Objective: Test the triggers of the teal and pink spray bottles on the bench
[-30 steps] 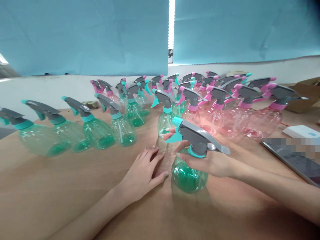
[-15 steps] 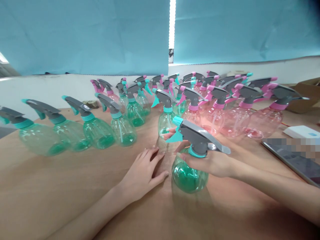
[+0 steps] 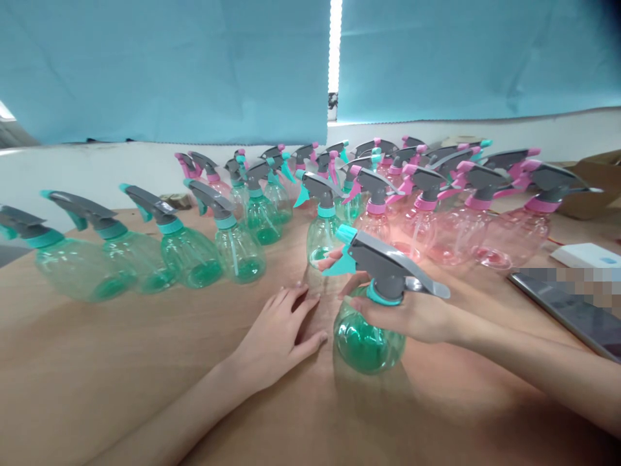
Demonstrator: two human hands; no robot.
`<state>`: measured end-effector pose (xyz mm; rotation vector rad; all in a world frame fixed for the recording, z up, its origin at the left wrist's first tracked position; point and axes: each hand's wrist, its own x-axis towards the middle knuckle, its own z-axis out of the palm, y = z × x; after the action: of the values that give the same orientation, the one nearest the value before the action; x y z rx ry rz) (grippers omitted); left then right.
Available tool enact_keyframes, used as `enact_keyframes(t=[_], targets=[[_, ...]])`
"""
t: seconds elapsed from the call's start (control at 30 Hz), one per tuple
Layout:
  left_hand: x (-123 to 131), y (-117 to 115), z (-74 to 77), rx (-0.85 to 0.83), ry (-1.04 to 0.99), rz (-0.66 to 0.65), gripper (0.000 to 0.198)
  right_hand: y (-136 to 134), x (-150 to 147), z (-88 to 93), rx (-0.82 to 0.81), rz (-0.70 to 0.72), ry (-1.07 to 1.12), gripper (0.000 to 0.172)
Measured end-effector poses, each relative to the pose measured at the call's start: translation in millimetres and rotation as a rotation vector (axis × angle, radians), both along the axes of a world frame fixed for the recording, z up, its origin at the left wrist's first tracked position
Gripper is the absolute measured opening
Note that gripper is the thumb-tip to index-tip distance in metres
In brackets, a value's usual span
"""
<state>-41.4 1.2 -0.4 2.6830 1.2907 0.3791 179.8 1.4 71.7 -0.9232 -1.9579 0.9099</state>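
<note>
My right hand (image 3: 412, 315) is wrapped round the neck and upper body of a green spray bottle (image 3: 366, 343) with a grey and turquoise head, its nozzle pointing left. The bottle stands near the middle of the table, and part of the fingers is hidden behind it. To its left, my left hand (image 3: 279, 333) lies flat on the wooden table (image 3: 252, 421) with its fingers apart, holding nothing. Just behind the held bottle is another green spray bottle (image 3: 323, 236). A row of green bottles (image 3: 191, 259) stands at the left.
Pink spray bottles (image 3: 456, 236) stand in rows at the back right. At the right edge lie a phone (image 3: 563, 310) and a white box (image 3: 582, 254). A cardboard box (image 3: 594, 188) is behind them. Blue curtains (image 3: 169, 71) hang beyond the table.
</note>
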Motion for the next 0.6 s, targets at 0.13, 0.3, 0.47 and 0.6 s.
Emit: enact_keyframes(t=[0.13,0.3,0.47,0.6], targets=[[0.3,-0.1,0.7,-0.004,0.001,0.004,0.048,1.0,0.2,2.1,-0.006,0.021,0.000,0.019],[0.6,0.0,2.0,-0.014,0.000,0.006,0.048,2.3,2.2,0.3,0.025,0.010,-0.032,0.014],[1.2,-0.6,2.6,-0.028,0.012,0.010,0.050,2.8,2.6,1.9,0.019,-0.017,-0.009,0.008],[0.5,-0.5,2.2,-0.022,0.009,0.005,0.051,2.0,2.3,4.7,0.027,-0.011,-0.033,0.004]])
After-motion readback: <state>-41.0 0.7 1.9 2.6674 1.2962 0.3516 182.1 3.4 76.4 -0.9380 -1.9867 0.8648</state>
